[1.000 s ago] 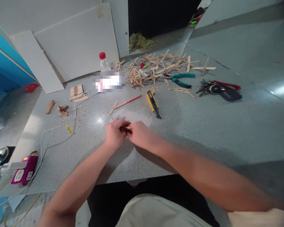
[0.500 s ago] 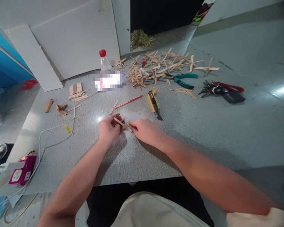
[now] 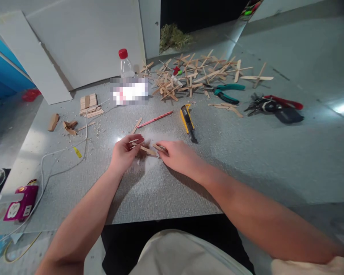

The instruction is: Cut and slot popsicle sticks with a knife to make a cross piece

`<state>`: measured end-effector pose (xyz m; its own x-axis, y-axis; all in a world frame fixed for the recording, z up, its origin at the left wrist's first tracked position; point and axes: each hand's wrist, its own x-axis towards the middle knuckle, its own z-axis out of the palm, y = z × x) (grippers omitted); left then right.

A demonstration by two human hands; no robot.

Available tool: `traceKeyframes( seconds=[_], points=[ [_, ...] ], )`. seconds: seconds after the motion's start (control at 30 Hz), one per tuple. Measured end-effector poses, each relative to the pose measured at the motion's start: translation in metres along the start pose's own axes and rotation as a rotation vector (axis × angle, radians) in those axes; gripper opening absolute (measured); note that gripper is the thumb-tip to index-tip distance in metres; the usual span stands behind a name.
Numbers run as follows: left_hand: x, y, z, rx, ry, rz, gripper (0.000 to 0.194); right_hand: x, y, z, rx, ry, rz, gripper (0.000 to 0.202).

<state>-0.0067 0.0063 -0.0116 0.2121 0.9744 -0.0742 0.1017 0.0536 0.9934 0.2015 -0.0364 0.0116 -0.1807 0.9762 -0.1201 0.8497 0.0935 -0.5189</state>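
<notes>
My left hand (image 3: 126, 151) pinches a flat wooden craft stick (image 3: 148, 151), whose free end points right and slightly down. In my right hand (image 3: 173, 154) is another craft stick (image 3: 157, 147), mostly covered by the fingers. A small gap separates the two sticks, low above the grey table (image 3: 160, 198). Behind the hands lie a red-patterned pencil (image 3: 156, 119) and a loose stick (image 3: 137, 125). A yellow utility knife (image 3: 188, 123) rests just beyond my right hand.
Several crossed craft sticks (image 3: 192, 76) are heaped at the back, beside teal pliers (image 3: 226, 91) and a bunch of keys (image 3: 262, 107). A clear bottle (image 3: 126, 67) with a red cap stands behind. Stacked sticks (image 3: 90, 105), a white cable (image 3: 64, 153) and a magenta box (image 3: 24, 202) are on the left.
My hands have moved apart, the left one shifting left with its stick. The two sticks, close together before, now show a gap. The whole view has shifted slightly.
</notes>
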Motion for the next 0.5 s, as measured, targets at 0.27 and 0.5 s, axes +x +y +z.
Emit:
traceKeyframes(
  seconds=[0.27, 0.5],
  points=[
    [-0.003, 0.003, 0.004, -0.068, -0.028, 0.012, 0.03, 0.003, 0.01, 0.0, -0.114, 0.02, -0.024, 0.02],
    [-0.004, 0.0, 0.006, -0.015, -0.083, 0.026, 0.024, 0.008, 0.023, 0.0, -0.298, 0.153, -0.151, 0.018]
  ],
)
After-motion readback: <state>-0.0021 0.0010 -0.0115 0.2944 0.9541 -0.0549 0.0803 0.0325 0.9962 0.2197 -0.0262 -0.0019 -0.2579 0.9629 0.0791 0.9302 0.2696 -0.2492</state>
